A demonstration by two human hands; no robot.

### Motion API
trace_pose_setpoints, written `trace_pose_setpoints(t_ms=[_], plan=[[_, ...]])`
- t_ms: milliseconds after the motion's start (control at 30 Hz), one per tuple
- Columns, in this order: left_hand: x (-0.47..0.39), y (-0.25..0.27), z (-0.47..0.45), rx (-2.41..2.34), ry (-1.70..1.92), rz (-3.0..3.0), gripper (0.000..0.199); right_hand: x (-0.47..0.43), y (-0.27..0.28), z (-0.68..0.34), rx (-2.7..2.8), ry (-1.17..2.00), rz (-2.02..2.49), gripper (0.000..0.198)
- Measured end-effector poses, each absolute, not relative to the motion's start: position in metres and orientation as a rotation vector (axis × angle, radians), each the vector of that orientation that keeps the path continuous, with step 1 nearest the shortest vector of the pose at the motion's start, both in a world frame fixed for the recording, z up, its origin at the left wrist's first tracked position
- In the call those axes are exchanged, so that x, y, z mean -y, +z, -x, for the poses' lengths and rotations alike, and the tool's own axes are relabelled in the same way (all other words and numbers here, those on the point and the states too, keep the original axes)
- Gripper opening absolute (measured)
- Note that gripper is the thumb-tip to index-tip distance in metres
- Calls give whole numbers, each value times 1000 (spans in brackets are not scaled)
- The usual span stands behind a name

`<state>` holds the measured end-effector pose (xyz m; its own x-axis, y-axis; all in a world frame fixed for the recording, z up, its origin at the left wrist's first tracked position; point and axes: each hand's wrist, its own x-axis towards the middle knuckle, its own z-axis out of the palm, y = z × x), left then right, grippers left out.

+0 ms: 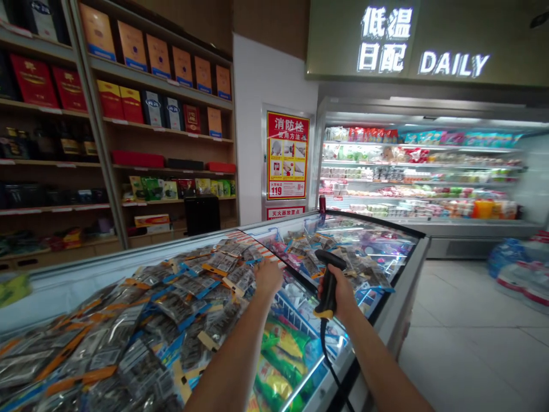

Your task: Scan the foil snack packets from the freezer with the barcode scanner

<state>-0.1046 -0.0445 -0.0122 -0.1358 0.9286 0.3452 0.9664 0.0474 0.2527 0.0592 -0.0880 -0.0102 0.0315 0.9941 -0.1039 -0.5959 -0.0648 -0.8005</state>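
My right hand (342, 289) is wrapped round the handle of a black and yellow barcode scanner (329, 280), its head upward and its cord hanging down. To its left, my left hand (269, 276) is closed, knuckles up, over the freezer near the dark edge of the glass lid. Its fingertips are hidden, so I cannot make out what they hold. Beside it spreads a large heap of small clear snack packets (171, 303) with orange, blue and tan edges. More such packets (343, 257) lie on the glass farther off.
The chest freezer (295, 342) holds green and yellow bags (283, 355) and a blue wire basket (291, 315). Shelves of boxed goods (171, 109) stand behind at the left. A lit refrigerated display (420, 171) runs along the back right. Bottle packs (523, 280) sit on the floor.
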Motion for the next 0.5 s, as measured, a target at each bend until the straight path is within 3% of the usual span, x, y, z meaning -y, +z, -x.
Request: trace_pose_setpoints(t_ms=[167,400,500], plan=[[43,-15,93,2045,-739,2256,29,93,-15,-69,609,1462,800,20],[45,-17,97,2306,-760,2014,41,106,-16,-70,670,1593,847,23],[37,-22,99,2314,-1057,2091,40,110,-14,-69,702,1642,833,24]])
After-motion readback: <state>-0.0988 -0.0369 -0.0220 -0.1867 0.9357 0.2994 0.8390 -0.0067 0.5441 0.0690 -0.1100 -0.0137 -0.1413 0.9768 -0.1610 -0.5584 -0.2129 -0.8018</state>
